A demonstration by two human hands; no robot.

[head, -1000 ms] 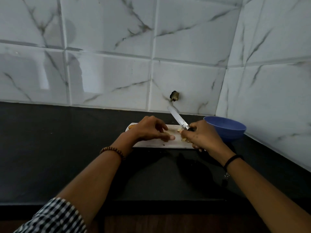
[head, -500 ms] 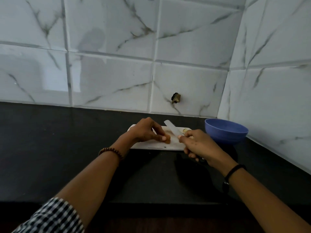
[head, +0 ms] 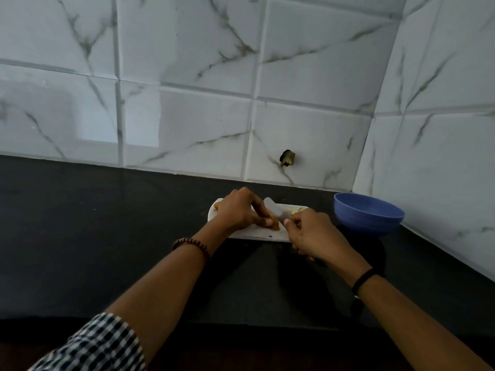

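Near the bench's (head: 107, 236) back right corner, the left hand (head: 237, 210) pinched a yellowish piece (head: 273, 225) on the board (head: 257, 233); the right hand (head: 313, 232) gripped the knife (head: 273, 208).

Both forearms reach forward from the lower edge and come close together in the middle. The left hand (head: 241, 210) lies palm down with raised knuckles, and its fingers (head: 260, 209) curl downward and pinch a small piece of food (head: 274, 225). The right hand (head: 313, 234) is just beside it, its back turned up, and its fingers are closed round a knife (head: 273, 210), with the thumb pointing toward the left hand. The left wrist bends a little upward and the right wrist is almost straight. Both forearms are bare.
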